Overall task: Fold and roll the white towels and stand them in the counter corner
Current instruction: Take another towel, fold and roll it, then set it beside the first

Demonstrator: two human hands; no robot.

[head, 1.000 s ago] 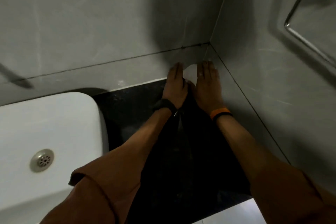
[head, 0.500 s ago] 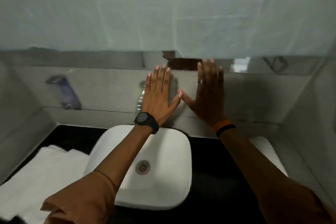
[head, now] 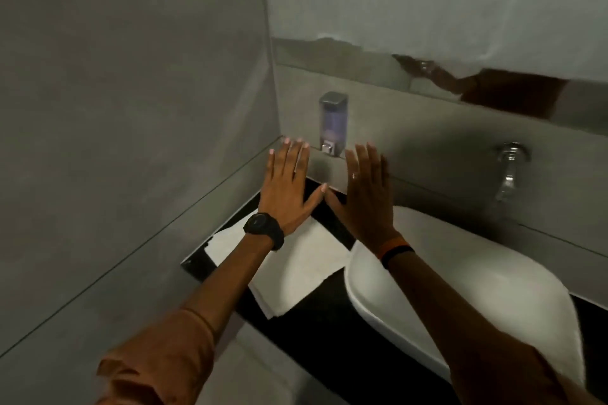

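Nearest the camera, two rust-orange sleeves run off the bottom edge, so the elbows are cut out of view. The left forearm hides part of the white towels (head: 296,270), which lie flat and folded on the black counter (head: 316,332) in the left corner, their near corner pointing along the counter towards the camera; how many layers there are cannot be told. The right forearm crosses the white basin (head: 460,289), whose right end blurs out near the frame edge.

A dark strip of counter shows between the towels and the basin rim; the towels' left edge lies just beside the grey side wall (head: 131,141).

Further out, the left hand (head: 288,191), with a black watch (head: 263,229) at the wrist, and the right hand (head: 365,197), with an orange and black band (head: 396,249), are raised flat, palms away, fingers straight and close together, holding nothing. The thumb tips meet or nearly meet.

Beyond them a soap dispenser (head: 333,122) hangs on the grey back wall, and a chrome tap (head: 510,171) stands above the basin. Above, a mirror strip gives a smeared reflection of a hand and sleeve.
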